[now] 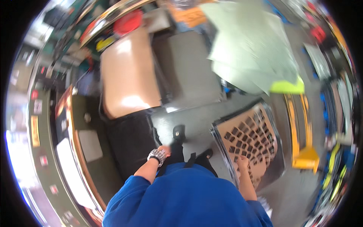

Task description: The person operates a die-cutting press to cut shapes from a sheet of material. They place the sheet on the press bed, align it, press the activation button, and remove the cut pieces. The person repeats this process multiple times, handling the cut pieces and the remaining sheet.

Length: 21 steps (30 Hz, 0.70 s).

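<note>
My left hand point(165, 150) hangs low in front of me, beside a black-covered flat surface point(128, 142). A black-and-white checkered band or cuff point(156, 156) sits at its wrist. Motion blurs its fingers, and I make out nothing held. My right hand point(243, 162) is curled closed, with no object showing in it. In the view it overlaps a tan sheet with many dark cut-outs point(236, 140), which lies in a black-edged tray or frame point(280, 151) on my right. Whether the hand touches the sheet, I cannot tell.
Ahead stand a glossy tan panel point(130, 75) and a grey panel point(191, 64). Large pale green sheets point(253, 49) lie at the far right. A yellow pallet truck point(305, 158) stands on the grey floor point(189, 122). A green cabinet point(89, 117) lines the left.
</note>
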Tool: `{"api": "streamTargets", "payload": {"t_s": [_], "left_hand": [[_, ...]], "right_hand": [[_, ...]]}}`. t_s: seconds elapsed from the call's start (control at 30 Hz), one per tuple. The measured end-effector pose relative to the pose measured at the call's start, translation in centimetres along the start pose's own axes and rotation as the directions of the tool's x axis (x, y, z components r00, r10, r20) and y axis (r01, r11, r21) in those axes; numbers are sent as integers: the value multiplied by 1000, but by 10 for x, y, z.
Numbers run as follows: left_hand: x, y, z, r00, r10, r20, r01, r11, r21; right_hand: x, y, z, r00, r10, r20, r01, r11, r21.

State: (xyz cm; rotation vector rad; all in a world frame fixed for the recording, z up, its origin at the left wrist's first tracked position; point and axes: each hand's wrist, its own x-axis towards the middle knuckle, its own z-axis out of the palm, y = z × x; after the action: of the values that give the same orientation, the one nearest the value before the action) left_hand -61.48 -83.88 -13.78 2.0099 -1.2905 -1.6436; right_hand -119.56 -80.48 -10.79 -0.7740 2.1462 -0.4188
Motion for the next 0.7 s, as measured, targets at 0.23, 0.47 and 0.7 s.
{"api": "streamTargets", "payload": {"t_s": [0.23,0.47,0.7], "left_hand": [[152,86,-99,889,-457,33,357,645,-675],[210,212,-276,920,-385,-76,336,674,658],[207,215,-295,898,-314,308,-151,436,887]], "right_hand": [[12,-197,82,971,110,212,-146,976,164],[-54,-325,188,822,-47,568,197,959,-206],[-29,-458,209,925,16,380,-64,992,113]]}}
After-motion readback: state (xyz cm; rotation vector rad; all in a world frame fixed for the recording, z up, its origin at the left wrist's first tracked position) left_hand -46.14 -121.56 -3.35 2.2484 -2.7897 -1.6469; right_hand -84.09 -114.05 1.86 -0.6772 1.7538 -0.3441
